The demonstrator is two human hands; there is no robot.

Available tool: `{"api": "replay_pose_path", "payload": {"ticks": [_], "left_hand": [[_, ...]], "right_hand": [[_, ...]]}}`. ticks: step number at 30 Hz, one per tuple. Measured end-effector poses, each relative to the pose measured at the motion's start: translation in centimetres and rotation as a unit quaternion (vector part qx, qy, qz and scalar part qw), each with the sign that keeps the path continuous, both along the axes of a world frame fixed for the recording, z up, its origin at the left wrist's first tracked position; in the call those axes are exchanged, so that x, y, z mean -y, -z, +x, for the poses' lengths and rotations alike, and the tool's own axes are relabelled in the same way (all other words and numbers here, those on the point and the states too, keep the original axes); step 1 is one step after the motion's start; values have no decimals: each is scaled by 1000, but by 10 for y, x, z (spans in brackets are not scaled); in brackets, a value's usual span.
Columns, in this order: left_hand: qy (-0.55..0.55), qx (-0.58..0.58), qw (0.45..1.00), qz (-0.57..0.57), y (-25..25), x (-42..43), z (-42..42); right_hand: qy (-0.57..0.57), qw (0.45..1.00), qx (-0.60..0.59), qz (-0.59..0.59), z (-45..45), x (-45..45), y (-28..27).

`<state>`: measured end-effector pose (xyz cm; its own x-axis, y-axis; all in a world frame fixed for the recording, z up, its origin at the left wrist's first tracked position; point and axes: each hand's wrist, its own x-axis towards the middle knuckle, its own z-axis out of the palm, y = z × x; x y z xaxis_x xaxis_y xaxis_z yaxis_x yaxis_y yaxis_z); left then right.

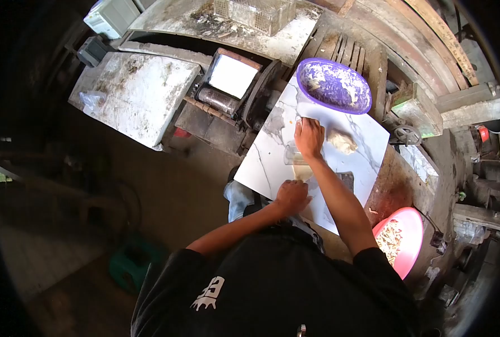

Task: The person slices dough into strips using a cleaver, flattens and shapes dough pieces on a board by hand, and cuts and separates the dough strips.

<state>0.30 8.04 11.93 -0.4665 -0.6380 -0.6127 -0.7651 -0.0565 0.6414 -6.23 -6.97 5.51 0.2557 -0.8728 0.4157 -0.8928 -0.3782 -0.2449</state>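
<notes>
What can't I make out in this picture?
All in the head view:
Anything the right hand may hold: hidden by the hand itself.
How far the pale strip runs: covered by the left hand.
Dark slab: partly behind the right forearm.
Crate: cut off by the top edge.
Green stool: details lost in shadow.

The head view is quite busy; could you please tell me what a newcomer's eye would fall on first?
Probably the pale-smeared purple basin at the far edge of the marbled tabletop. Next might come the pale lump beside the right hand. The bright pink basin right of the tabletop also stands out.
</notes>
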Motion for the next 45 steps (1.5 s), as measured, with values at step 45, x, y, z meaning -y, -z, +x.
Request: {"api": "replay_pose_path", "payload": {"ticks": [45], "left_hand": [[-365, -121, 832, -401, 73, -48, 44]], "right_hand": [[-169, 981, 75, 61, -74, -191, -31]]}}
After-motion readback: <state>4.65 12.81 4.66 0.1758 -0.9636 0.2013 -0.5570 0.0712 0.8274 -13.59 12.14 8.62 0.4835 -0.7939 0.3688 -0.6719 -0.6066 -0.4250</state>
